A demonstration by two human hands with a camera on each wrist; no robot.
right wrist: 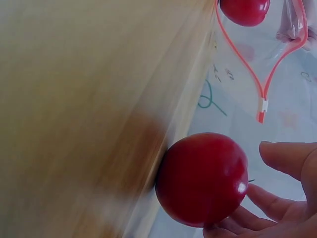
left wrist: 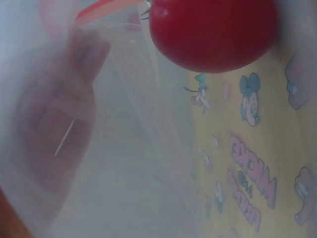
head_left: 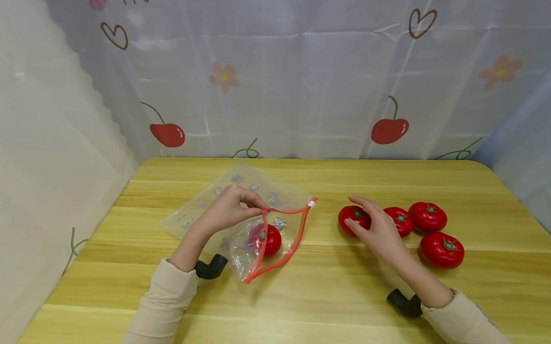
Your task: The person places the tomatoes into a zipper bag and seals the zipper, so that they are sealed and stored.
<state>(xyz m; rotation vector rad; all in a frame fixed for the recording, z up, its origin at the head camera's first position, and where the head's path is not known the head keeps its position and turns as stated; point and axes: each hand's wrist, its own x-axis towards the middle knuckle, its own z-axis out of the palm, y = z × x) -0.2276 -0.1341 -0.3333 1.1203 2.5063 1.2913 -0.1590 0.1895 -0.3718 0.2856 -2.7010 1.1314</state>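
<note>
A clear zip bag (head_left: 203, 198) with a red zip edge and small cartoon prints lies left of the middle of the table, its mouth spread. My left hand (head_left: 233, 210) pinches the upper red edge between thumb and fingers. Inside the mouth sits a red tomato (head_left: 273, 240), also seen in the left wrist view. To the right, my right hand (head_left: 381, 234) is around another tomato (right wrist: 202, 179), which rests on the table. Its fingers are at the tomato's far side, while the thumb (right wrist: 287, 156) stands apart from the skin.
Beyond the right hand are several more tomatoes: one partly behind the hand (head_left: 400, 222), one at the back (head_left: 428, 217) and one in front (head_left: 442, 250). A white slider (head_left: 311, 203) sits at the bag's right corner. A printed curtain (head_left: 272, 90) hangs behind the wooden table (head_left: 309, 304).
</note>
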